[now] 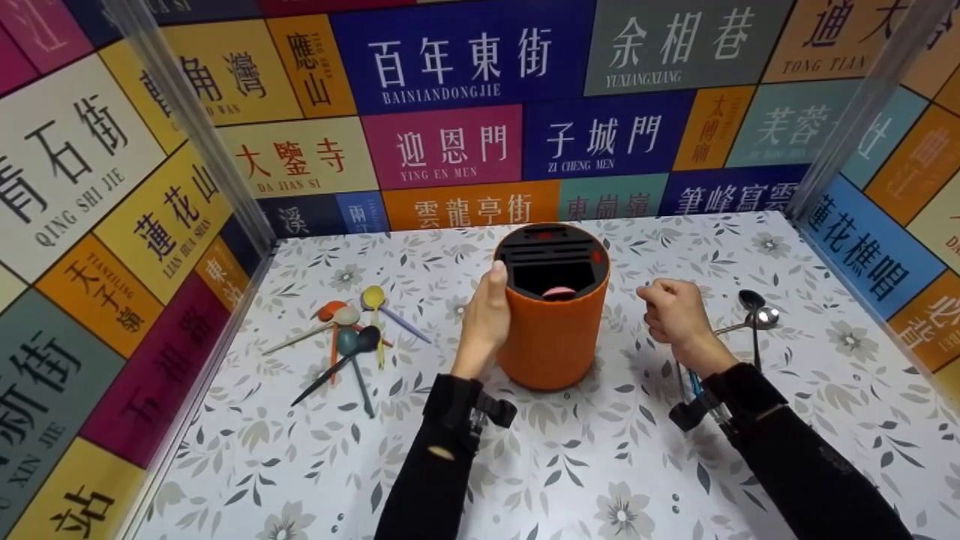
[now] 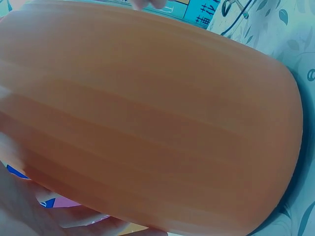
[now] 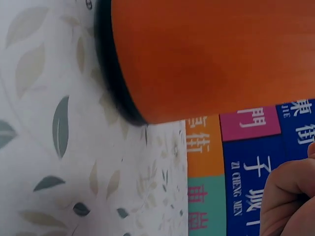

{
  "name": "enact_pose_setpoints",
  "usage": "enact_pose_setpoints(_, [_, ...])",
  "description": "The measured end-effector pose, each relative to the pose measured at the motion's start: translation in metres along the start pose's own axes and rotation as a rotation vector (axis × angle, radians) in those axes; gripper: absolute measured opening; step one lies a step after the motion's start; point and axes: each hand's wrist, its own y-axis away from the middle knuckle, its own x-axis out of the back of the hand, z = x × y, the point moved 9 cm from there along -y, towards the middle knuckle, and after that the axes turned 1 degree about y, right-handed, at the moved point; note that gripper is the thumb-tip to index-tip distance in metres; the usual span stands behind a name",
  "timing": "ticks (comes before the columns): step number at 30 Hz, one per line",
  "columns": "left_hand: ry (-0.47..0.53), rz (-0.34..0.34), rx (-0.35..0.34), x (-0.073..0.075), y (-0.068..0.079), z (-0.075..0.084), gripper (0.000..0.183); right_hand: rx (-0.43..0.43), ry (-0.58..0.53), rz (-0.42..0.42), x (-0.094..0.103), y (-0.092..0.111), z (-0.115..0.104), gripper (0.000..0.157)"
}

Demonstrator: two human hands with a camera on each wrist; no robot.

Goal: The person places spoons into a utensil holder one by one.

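An orange cylindrical knife block [image 1: 551, 337] with a black slotted top stands upright on the table. In its large front opening a pink rounded edge [image 1: 559, 293] shows; the rest is hidden inside. My left hand [image 1: 486, 315] holds the block's left side, thumb up near the rim. In the left wrist view its fingers [image 2: 88, 216] reach round the orange wall. To the right of the block and apart from it is my right hand [image 1: 675, 319], fingers curled in, with nothing visible in it. The right wrist view shows its curled fingers [image 3: 288, 196] at the lower right.
Several coloured spoons [image 1: 346, 341] lie piled on the left of the table [image 1: 247, 450]. Beyond my right hand lie a black spoon [image 1: 752, 300] and a shiny metal spoon [image 1: 766, 318]. A blue item [image 1: 694, 384] is partly hidden by the right wrist. Sign-covered walls [image 1: 457, 142] enclose the table.
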Motion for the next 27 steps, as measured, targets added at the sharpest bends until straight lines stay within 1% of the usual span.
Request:
enact_pose_setpoints(6, [-0.001, 0.002, 0.003, 0.0, 0.0, -0.001, 0.108, 0.065, -0.082, -0.041, -0.019, 0.008, -0.014, 0.05])
enact_pose_setpoints(12, [0.0, 0.0, -0.016, 0.0, -0.001, 0.001, 0.108, 0.12, -0.137, -0.07, -0.036, 0.016, -0.031, 0.049])
enact_pose_setpoints(16, [-0.005, -0.001, -0.03, 0.0, -0.002, 0.002, 0.108, 0.167, -0.192, -0.096, -0.047, 0.023, -0.045, 0.048])
enact_pose_setpoints(24, [0.001, -0.001, -0.053, 0.0, -0.002, 0.003, 0.115, 0.28, -0.256, -0.192, -0.065, 0.038, -0.077, 0.049])
enact_pose_setpoints(27, [0.008, 0.002, -0.052, -0.001, -0.002, 0.002, 0.114, 0.308, -0.276, -0.218, -0.069, 0.042, -0.088, 0.049])
